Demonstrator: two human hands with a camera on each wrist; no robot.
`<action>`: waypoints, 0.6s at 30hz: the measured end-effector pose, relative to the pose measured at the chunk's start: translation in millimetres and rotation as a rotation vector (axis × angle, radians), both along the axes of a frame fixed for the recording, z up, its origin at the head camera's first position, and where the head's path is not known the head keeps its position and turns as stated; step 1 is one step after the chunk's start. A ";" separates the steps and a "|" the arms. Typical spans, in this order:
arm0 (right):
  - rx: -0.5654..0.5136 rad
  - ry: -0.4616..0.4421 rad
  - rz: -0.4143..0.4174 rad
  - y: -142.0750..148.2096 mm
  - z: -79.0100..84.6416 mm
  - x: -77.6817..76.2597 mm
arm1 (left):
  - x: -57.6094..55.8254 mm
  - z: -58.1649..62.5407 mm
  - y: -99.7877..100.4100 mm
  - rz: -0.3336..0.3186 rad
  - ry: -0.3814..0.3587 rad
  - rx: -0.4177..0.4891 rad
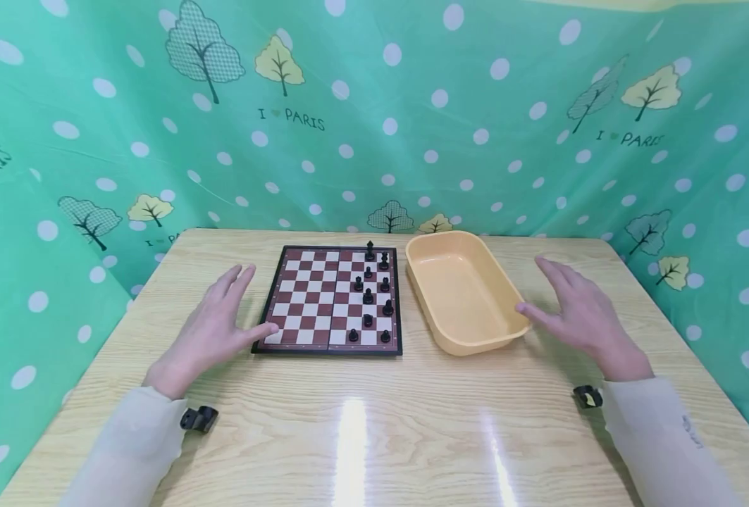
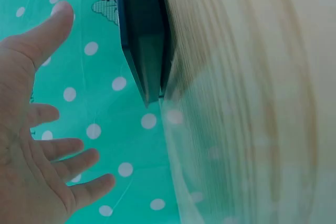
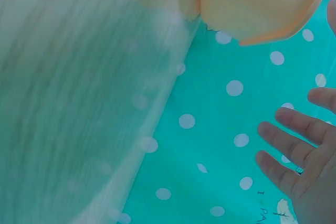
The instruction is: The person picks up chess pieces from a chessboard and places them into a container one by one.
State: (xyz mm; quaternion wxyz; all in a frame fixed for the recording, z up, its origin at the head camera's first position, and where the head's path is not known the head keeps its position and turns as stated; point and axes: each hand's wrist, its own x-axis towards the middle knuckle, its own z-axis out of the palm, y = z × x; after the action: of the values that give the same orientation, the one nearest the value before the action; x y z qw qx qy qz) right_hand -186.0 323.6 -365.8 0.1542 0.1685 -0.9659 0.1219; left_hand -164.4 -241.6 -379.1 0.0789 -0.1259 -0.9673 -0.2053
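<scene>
A chessboard (image 1: 304, 299) with white and brown squares lies on the table, several black chess pieces (image 1: 368, 296) standing on its right half. Beside its left edge is my left hand (image 1: 212, 327), fingers spread and nothing in it; the thumb overlaps the board's near-left corner in the head view. To the board's right sits a yellow plastic tray (image 1: 466, 341) with nothing inside. My right hand (image 1: 580, 317) is at the tray's right side with fingers extended, its thumb tip close to the rim. In the left wrist view the board's dark side (image 2: 144, 40) shows beyond the thumb.
The light wooden table (image 1: 285, 436) extends in front of the board and tray. A green dotted curtain (image 1: 387, 155) hangs behind and along both sides. Dark wrist cameras (image 1: 199, 419) are worn at both sleeves.
</scene>
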 end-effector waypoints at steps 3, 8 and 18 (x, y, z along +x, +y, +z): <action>-0.009 0.027 0.014 -3.2 0.6 1.0 | 1.5 0.4 3.0 0.001 -0.031 0.028; -0.018 0.055 0.033 -7.9 0.4 2.2 | 2.4 -0.4 5.3 -0.009 -0.064 0.063; -0.040 0.134 0.095 -18.2 2.3 3.1 | 0.4 0.7 6.1 0.026 -0.262 0.298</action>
State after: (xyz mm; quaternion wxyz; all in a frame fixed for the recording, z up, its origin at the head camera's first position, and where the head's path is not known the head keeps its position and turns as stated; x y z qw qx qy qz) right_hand -182.9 305.4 -363.5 0.2156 0.2189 -0.9418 0.1367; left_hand -164.1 -235.5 -378.4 -0.0272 -0.0725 -0.9298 -0.3598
